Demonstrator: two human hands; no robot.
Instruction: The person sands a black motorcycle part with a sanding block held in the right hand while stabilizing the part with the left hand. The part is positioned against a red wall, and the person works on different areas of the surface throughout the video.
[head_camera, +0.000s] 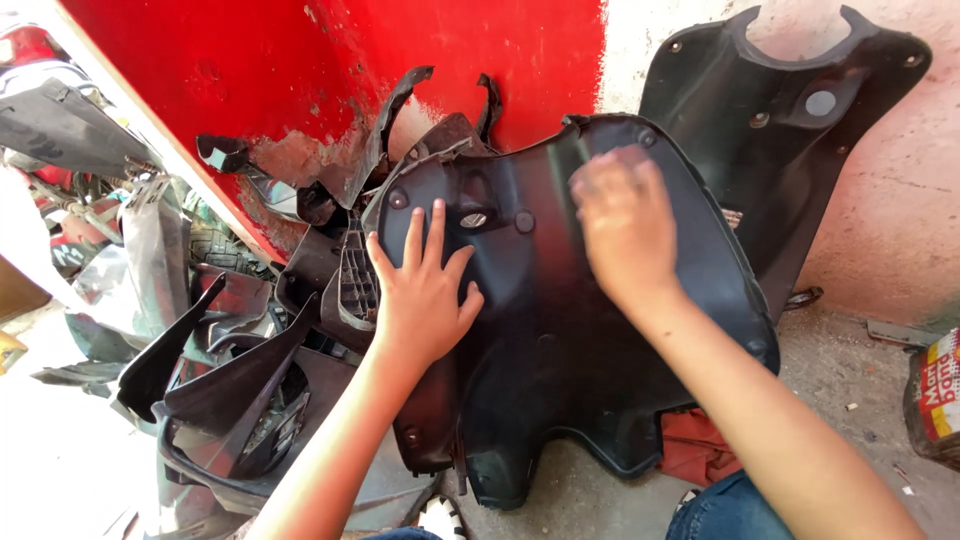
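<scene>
A large black plastic scooter body panel leans upright in front of me against a red wall. My left hand lies flat on the panel's left part, fingers spread, holding nothing. My right hand presses on the panel's upper right area, blurred, fingers bent downward onto the surface. Whether it grips anything I cannot tell. Round bolt holes sit just above my left hand.
A second black panel leans on the pale wall at the right. Several broken black plastic parts are piled at the left by the red wall. A tin can stands on the concrete floor at the far right.
</scene>
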